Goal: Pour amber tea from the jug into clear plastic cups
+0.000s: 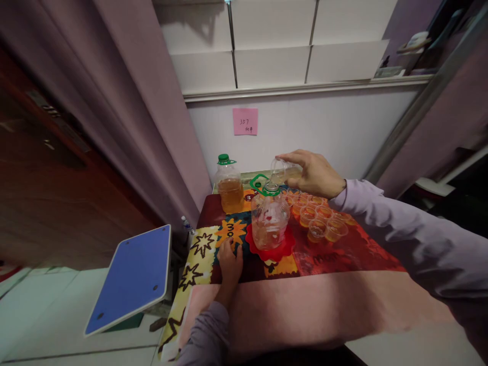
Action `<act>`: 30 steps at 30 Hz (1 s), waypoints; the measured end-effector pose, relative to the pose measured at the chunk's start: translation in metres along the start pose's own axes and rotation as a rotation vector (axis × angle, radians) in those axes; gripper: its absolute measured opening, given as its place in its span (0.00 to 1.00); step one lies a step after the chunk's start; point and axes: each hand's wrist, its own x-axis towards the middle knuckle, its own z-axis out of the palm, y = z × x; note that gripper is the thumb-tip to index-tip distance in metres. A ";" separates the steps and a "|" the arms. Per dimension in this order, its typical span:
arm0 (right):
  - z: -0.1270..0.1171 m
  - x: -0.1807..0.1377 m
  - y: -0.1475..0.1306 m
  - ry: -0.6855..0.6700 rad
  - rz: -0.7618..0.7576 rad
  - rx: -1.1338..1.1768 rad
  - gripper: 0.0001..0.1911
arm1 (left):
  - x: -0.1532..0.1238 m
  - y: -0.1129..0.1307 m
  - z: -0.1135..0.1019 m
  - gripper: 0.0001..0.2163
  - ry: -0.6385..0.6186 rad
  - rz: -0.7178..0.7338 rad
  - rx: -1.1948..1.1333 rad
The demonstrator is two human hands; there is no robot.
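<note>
My right hand (314,173) grips a clear plastic cup (279,172), tilted over the open mouth of a clear jug (270,218) with a green neck ring and handle. That jug stands on a red scalloped mat (284,249), with a little pale liquid low inside. My left hand (230,262) lies on the patterned tablecloth (206,244), left of the jug, fingers spread and nothing in them. Several clear cups (316,230) of amber liquid stand in a cluster to the right. Behind and left is a second jug (230,193), green-capped, about half full of amber liquid.
A white wall with a pink note (245,122) rises behind the table. To the left are a blue-topped stool (131,274), a small bottle (186,225) and a purple curtain (152,127). A pink cloth (305,305) covers the table's near side.
</note>
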 end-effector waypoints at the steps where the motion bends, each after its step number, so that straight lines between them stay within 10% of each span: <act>1: 0.000 0.000 0.000 -0.002 -0.010 -0.010 0.33 | 0.000 0.000 0.000 0.14 0.000 0.000 -0.001; 21: 0.003 0.005 -0.008 0.023 -0.270 -0.081 0.36 | 0.005 0.010 -0.007 0.14 0.017 -0.056 -0.094; 30: 0.051 -0.125 -0.045 0.431 0.350 0.651 0.28 | -0.035 0.077 -0.066 0.22 -0.041 0.071 -0.313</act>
